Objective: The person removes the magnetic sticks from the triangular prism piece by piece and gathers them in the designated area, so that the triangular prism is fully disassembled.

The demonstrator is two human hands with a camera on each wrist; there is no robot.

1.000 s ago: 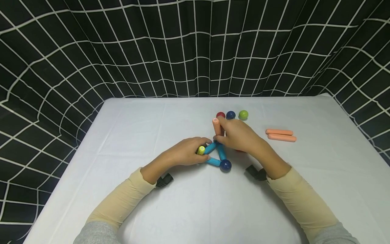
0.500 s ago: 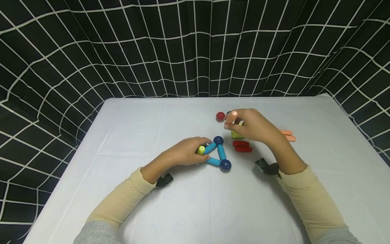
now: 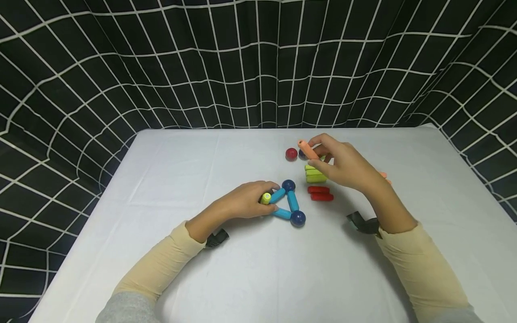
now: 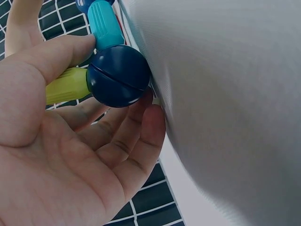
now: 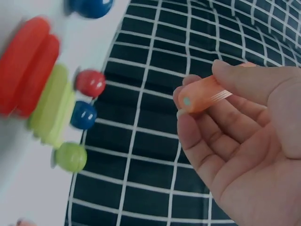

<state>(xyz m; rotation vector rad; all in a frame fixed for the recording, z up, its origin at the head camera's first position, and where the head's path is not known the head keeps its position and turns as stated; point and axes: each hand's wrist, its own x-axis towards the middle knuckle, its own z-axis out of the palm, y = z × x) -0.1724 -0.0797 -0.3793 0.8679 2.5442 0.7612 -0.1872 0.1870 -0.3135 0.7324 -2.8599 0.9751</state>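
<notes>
Away swings the right hand (image 3: 342,164), pinching a teal-dotted orange rod (image 3: 308,150), left hand (image 3: 251,200) gripping a glossy navy ball (image 4: 118,76)

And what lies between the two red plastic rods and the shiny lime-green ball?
Lime-green plastic rods, lying side by side, are between the red rods and the green ball; the right wrist view shows this.

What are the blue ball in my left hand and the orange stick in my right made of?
Blue ball: probably plastic, perhaps coated metal; glossy, with a sheen and seam-like line. Orange stick: likely molded plastic, satin, ribbed; its pale end spot may be metal.
</notes>
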